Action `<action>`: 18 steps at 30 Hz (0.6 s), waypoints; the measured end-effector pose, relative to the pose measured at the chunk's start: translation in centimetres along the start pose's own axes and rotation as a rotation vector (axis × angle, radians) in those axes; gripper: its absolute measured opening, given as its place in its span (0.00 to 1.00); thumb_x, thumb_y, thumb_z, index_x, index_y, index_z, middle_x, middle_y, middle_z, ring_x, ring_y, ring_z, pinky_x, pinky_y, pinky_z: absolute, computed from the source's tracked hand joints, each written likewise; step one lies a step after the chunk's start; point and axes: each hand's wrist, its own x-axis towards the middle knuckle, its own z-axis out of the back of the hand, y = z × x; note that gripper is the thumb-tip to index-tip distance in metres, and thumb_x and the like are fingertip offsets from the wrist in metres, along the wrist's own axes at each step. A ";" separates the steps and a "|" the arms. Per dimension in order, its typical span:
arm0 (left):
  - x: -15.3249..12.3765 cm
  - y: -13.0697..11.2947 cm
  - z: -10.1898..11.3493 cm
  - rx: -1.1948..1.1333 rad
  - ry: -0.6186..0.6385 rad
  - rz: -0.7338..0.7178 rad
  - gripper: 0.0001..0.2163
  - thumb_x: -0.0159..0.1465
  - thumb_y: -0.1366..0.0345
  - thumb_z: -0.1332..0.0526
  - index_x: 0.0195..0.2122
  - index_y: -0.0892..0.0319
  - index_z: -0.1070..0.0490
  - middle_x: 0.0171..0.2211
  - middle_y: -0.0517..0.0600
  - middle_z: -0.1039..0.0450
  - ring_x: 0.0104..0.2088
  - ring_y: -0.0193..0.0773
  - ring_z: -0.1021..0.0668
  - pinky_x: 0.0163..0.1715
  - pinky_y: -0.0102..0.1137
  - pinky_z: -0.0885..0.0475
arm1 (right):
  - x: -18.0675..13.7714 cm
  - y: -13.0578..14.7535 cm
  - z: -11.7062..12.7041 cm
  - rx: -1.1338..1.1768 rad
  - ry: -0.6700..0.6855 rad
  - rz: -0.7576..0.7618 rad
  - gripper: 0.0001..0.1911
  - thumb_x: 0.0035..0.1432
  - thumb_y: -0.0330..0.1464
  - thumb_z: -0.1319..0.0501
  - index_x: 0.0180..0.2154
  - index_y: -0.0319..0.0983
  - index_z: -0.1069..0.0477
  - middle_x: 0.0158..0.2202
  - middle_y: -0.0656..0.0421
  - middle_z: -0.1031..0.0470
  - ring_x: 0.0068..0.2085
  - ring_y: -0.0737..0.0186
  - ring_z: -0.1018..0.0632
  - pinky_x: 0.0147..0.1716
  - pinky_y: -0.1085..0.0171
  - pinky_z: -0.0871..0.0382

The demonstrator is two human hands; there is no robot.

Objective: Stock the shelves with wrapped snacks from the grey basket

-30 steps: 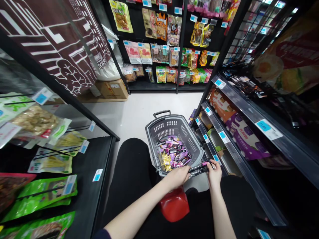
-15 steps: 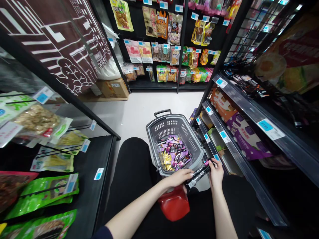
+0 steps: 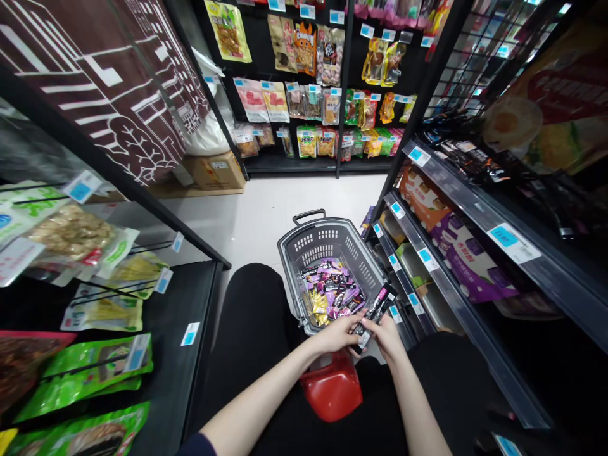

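A slim black snack packet (image 3: 380, 305) with pink print is pinched between both hands, tilted with its far end up and to the right. My left hand (image 3: 339, 334) grips its near end from the left. From the other side my right hand (image 3: 387, 335) has its thumb and fingers closed on the same end. Whether more than one packet is stacked there, I cannot tell. Just beyond my hands stands a grey shopping basket (image 3: 289, 269), with many small purple, black and yellow packets (image 3: 332, 288) lying in it.
A red plastic object (image 3: 332, 389) is between my legs, under my wrists. Shelves with price tags and black packets (image 3: 475, 158) rise at the right. Hanging snack bags (image 3: 109, 358) line the left shelf. A cardboard box (image 3: 216, 171) sits on the floor near the back rack.
My right hand has slid from the packet's far end down to its near end, close to my left hand. The packet now points up more steeply over the basket's rim.
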 end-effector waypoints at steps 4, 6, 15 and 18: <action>-0.2 -0.5 -0.3 -0.021 0.094 -0.015 0.24 0.50 0.63 0.33 0.47 0.62 0.35 0.37 0.52 0.27 0.37 0.42 0.23 0.37 0.38 0.28 | 0.1 1.1 1.1 0.054 -0.005 -0.044 0.18 0.41 0.43 0.33 0.30 0.36 0.27 0.26 0.55 0.23 0.24 0.59 0.25 0.18 0.65 0.34; -0.4 -0.6 -0.4 -0.009 0.127 -0.005 0.22 0.48 0.62 0.32 0.43 0.63 0.33 0.36 0.51 0.26 0.36 0.41 0.23 0.39 0.39 0.29 | 0.2 1.7 1.8 0.095 -0.041 -0.045 0.17 0.40 0.42 0.32 0.29 0.36 0.27 0.26 0.55 0.23 0.26 0.57 0.24 0.22 0.63 0.31; -1.6 -1.7 0.0 0.111 0.297 0.045 0.20 0.46 0.58 0.31 0.38 0.61 0.30 0.31 0.49 0.25 0.34 0.41 0.23 0.41 0.38 0.30 | 1.3 2.6 5.5 0.190 -0.272 -0.037 0.16 0.33 0.39 0.28 0.24 0.35 0.27 0.20 0.58 0.26 0.27 0.56 0.24 0.26 0.60 0.29; -2.1 -2.2 0.0 0.044 0.344 0.075 0.22 0.45 0.60 0.30 0.40 0.60 0.31 0.33 0.50 0.25 0.35 0.41 0.23 0.40 0.38 0.29 | 1.5 2.4 5.4 0.158 -0.277 0.015 0.17 0.35 0.41 0.29 0.24 0.36 0.27 0.20 0.58 0.27 0.26 0.57 0.24 0.27 0.60 0.29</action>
